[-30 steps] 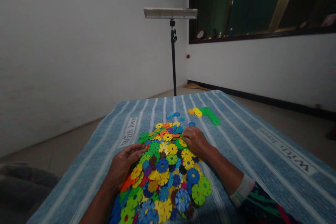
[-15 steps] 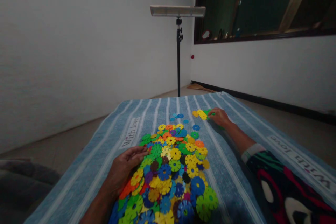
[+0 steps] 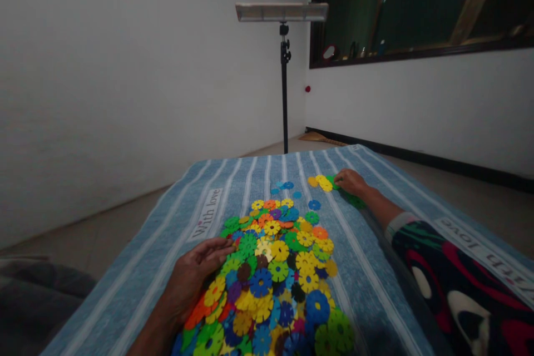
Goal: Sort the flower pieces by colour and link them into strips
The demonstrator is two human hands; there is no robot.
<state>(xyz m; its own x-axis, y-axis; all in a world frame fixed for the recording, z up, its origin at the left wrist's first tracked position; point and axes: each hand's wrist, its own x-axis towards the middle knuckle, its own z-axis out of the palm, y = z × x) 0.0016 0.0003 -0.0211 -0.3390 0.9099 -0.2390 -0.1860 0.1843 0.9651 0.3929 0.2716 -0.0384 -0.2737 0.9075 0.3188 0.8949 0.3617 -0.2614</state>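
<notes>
Fingers of the right hand (image 3: 351,182) sit close together over green discs (image 3: 331,179) near the far edge of the striped cloth (image 3: 246,175), partly hiding them; whether they grip one, I cannot tell. The left hand (image 3: 200,264), loosely curled, borders the pile (image 3: 261,275), its hold unclear. Cut off below, the pile stops short of the far edge: notched, flower-shaped, overlapping, mostly yellow, green and blue.

Passing room over cloth (image 3: 352,253) between disc pile (image 3: 279,251) and right forearm (image 3: 381,207)
</notes>
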